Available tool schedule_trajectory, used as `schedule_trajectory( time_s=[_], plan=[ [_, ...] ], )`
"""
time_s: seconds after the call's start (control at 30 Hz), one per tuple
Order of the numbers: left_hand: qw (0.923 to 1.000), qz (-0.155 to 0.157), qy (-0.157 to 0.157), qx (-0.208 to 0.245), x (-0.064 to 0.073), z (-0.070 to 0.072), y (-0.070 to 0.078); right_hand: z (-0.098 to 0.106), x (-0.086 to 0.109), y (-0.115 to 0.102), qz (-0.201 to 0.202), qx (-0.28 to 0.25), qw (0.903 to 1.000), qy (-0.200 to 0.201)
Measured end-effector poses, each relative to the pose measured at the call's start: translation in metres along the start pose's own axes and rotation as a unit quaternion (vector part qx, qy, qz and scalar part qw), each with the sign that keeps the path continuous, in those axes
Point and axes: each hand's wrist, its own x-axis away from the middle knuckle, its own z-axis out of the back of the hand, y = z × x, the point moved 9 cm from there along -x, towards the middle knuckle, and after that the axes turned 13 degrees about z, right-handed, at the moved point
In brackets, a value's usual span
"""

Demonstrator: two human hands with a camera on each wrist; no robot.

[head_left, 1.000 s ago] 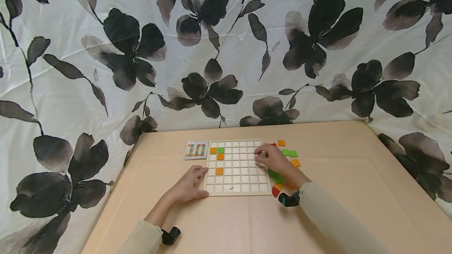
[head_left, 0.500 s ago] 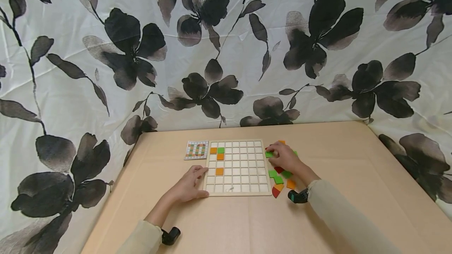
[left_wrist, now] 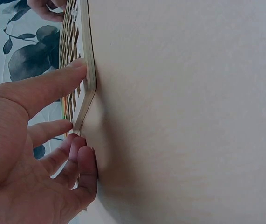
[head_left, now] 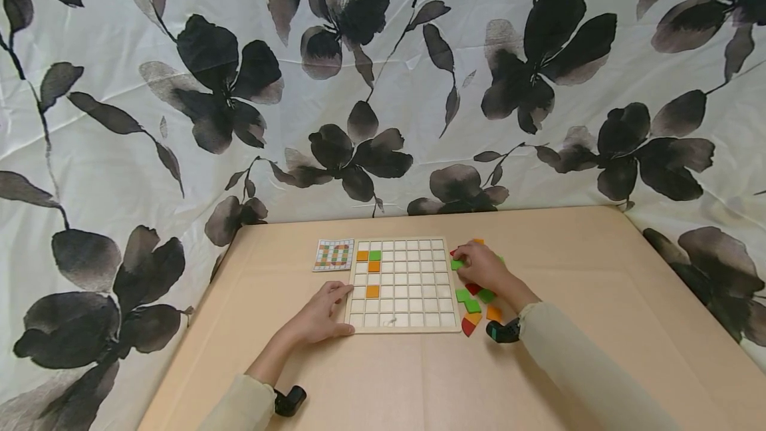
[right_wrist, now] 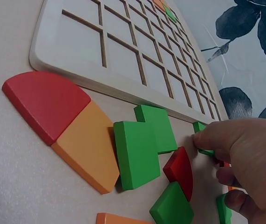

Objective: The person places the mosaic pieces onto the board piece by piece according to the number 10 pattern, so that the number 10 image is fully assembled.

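My left hand point(head_left: 323, 314) rests at the near left corner of a wooden grid board point(head_left: 419, 332), fingers relaxed. In the left wrist view its thumb point(left_wrist: 63, 79) lies straight onto the board's rim. Several orange and green tiles sit in cells on the board's left side, including a green tile point(head_left: 375, 255). To the right of the board, my right hand point(head_left: 483, 267) pinches a green piece point(head_left: 457, 265) close by the board's right edge. In the right wrist view the thumb point(right_wrist: 209, 136) overlaps that green piece point(right_wrist: 199, 127), hiding part of it.
A small patterned card point(head_left: 332, 255) lies against the board's left side. Loose pieces line its right side: a red quarter-round point(right_wrist: 49, 100), an orange piece point(right_wrist: 88, 144), green pieces point(right_wrist: 137, 156) and a smaller red piece point(right_wrist: 179, 170). A floral curtain point(head_left: 383, 85) hangs behind the table.
My right hand has moved right, from over the board's right edge to the loose pieces, and its fingers have come onto a green piece. My left hand has stayed in place.
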Motion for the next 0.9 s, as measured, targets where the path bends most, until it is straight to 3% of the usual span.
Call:
schedule_trajectory(
  time_s=[0.5,0.63,0.9],
  plan=[
    [1.0000,0.001,0.000,0.003,0.001,0.000,0.001,0.000,0.007,0.004,-0.031,0.024,0.9992,-0.012],
    [1.0000,0.003,-0.001,0.009,0.002,0.000,0.002,0.003,0.007,0.001,-0.023,0.008,0.9997,0.000],
    [1.0000,0.007,0.002,-0.003,0.001,0.001,0.002,0.006,0.006,-0.016,0.032,-0.014,0.9993,0.008]
  ],
)
